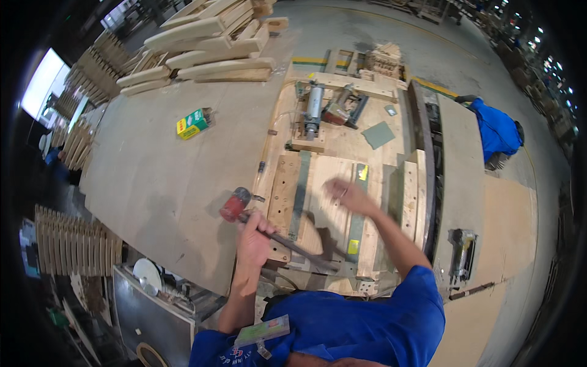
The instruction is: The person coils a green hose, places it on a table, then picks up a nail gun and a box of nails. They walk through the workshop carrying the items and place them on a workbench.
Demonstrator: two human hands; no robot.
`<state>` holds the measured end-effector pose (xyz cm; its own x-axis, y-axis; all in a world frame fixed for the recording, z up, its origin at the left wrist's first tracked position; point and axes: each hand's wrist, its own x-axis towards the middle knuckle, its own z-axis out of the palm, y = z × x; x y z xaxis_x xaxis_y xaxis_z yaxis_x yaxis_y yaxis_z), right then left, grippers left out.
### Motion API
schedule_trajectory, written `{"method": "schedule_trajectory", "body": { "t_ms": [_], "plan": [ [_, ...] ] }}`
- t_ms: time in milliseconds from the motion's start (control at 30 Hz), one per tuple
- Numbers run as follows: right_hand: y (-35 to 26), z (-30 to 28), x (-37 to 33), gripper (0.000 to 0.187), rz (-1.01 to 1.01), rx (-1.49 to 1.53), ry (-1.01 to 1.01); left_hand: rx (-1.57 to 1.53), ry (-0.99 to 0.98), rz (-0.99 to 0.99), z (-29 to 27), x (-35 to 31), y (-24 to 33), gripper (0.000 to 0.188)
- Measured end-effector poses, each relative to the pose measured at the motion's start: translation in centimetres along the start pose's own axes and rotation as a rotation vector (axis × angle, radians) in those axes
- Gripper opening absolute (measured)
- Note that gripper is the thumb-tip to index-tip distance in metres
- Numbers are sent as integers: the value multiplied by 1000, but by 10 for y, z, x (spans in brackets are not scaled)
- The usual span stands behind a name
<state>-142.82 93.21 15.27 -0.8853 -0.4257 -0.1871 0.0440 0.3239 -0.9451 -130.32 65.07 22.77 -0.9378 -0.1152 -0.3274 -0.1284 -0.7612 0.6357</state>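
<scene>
Over the wooden jig (342,183) on the bench (159,171), the left hand (254,235) has its fingers wrapped tight around a mallet (269,229) handle. One mallet: its red head points up-left off the jig's left edge, and the long handle runs down-right across the jig's near end. The right hand (345,194) hovers blurred mid-jig, to the handle's right; can't tell if its fingers are apart. One green-yellow box (193,123) sits well left of the jig, and one nail gun (461,252) lies off to its right.
</scene>
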Motion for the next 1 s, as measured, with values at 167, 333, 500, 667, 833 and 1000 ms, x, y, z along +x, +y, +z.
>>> {"method": "schedule_trajectory", "body": {
  "t_ms": [167,333,500,667,833,1000],
  "plan": [
    [27,-113,164,62,25,-792,558,109,177,83,-44,-36,52,12],
    [20,-111,232,69,-11,-906,389,168,331,111,-65,-84,66,15],
    [23,-106,240,92,143,-1147,366,134,433,73,-82,-110,59,19],
    [26,-107,207,73,-131,-1322,452,63,358,119,-93,-123,58,24],
    [-10,-122,146,35,-69,-462,380,23,209,87,-102,-127,68,25],
    [-44,-100,46,24,-85,2,253,6,115,64,-109,-121,55,27]
  ]
}}
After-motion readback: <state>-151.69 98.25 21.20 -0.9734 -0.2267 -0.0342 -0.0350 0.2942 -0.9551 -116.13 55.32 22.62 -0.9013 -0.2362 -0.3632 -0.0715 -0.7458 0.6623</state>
